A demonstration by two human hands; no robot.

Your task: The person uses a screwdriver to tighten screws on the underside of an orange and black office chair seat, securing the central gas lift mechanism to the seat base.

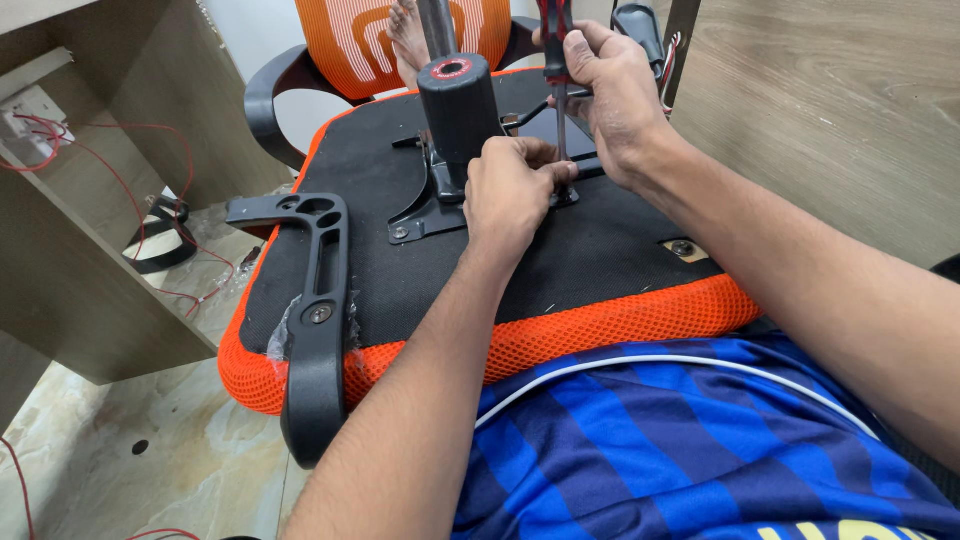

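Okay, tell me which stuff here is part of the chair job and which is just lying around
In use:
right hand gripping the red-and-black-handled screwdriver
left hand steadying the black metal mechanism plate
upturned orange mesh chair seat
black plastic armrest

Lying about:
red wires
black strap on the floor
wooden desk panel

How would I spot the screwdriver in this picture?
Find the upturned orange seat with its black underside. Near its far edge the right hand grips a screwdriver standing upright, tip down by the left hand. Its red and black handle and thin metal shaft set it apart from the thick black cylinder beside it.
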